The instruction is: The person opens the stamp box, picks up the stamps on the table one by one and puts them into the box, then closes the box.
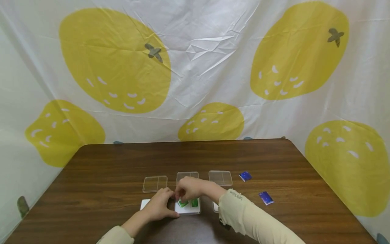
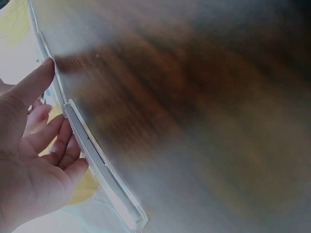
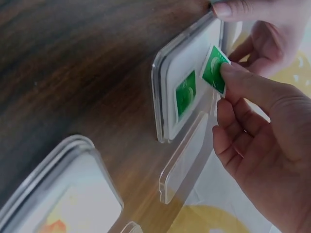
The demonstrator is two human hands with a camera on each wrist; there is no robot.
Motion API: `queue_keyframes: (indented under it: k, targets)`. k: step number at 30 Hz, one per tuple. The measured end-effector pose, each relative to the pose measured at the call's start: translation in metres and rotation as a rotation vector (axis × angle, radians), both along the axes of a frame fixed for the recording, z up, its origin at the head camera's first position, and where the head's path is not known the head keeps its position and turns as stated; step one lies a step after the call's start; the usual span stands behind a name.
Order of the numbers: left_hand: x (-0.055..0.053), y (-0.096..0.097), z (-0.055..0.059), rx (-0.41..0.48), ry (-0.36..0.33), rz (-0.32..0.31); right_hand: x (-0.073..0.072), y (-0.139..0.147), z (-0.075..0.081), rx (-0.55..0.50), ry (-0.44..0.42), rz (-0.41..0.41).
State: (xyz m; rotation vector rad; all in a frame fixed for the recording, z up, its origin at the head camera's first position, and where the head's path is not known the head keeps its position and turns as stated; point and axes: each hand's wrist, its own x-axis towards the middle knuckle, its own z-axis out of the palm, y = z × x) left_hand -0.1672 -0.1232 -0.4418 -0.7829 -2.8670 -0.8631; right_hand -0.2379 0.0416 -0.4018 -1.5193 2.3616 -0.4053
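A shallow clear-rimmed box [image 1: 187, 212] with a white inside lies between the two hands. My right hand [image 1: 190, 188] pinches a small green packet [image 3: 213, 73] with a white edge between thumb and fingers, tilted over the box. A second green packet [image 3: 185, 94] lies flat on the white surface beside it. My left hand [image 1: 159, 204] rests at the box's left side, thumb at the near corner and the relaxed fingers farther back along the edge. In the left wrist view the thumb [image 2: 39, 80] touches the rim.
Two more white boxes flank the middle one: one on the left [image 1: 144, 204], one on the right [image 3: 104, 179] with something orange in it. Clear lids [image 1: 155, 184] stand in a row behind. Two blue packets [image 1: 245, 176] [image 1: 266, 198] lie on the brown table [image 1: 100, 189] at right.
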Motion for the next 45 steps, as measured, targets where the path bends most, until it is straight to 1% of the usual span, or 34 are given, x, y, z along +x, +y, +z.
queue_keyframes:
  k: [4,6,11,16,21,25,30,34,36,39,41,45]
  targets:
    - [0.000,0.000,0.000,0.001,0.000,0.001,-0.003,0.004,0.002,-0.056,-0.046,0.023]
    - [0.000,0.000,0.000,0.001,-0.001,0.002,-0.005,0.007,0.002,-0.088,-0.089,0.024]
    - [0.000,0.000,0.000,0.004,-0.001,0.002,-0.009,0.014,-0.002,-0.174,-0.175,-0.019]
    - [0.000,0.000,0.000,0.001,0.000,0.002,-0.009,0.020,-0.007,-0.265,-0.245,-0.134]
    - [0.001,0.001,0.001,-0.003,-0.009,0.000,-0.001,0.022,-0.014,-0.359,-0.322,-0.254]
    - [0.001,0.001,0.002,-0.003,-0.015,0.001,0.007,0.021,-0.020,-0.418,-0.335,-0.369]
    - [0.000,0.000,0.001,-0.001,-0.006,0.000,0.020,0.019,-0.024,-0.474,-0.302,-0.563]
    - [0.000,0.000,0.000,-0.001,-0.008,-0.001,0.032,0.016,-0.024,-0.496,-0.259,-0.683]
    - [0.001,0.000,0.000,-0.002,-0.012,-0.001,0.036,0.015,-0.025,-0.499,-0.223,-0.717]
    - [0.001,0.001,0.001,-0.003,-0.018,0.000,0.040,0.013,-0.026,-0.502,-0.143,-0.753]
    - [0.001,0.001,0.002,-0.004,-0.020,0.003,0.041,0.012,-0.028,-0.505,-0.089,-0.764]
    - [0.002,0.002,0.003,-0.013,-0.014,0.010,0.042,0.011,-0.030,-0.501,-0.038,-0.759]
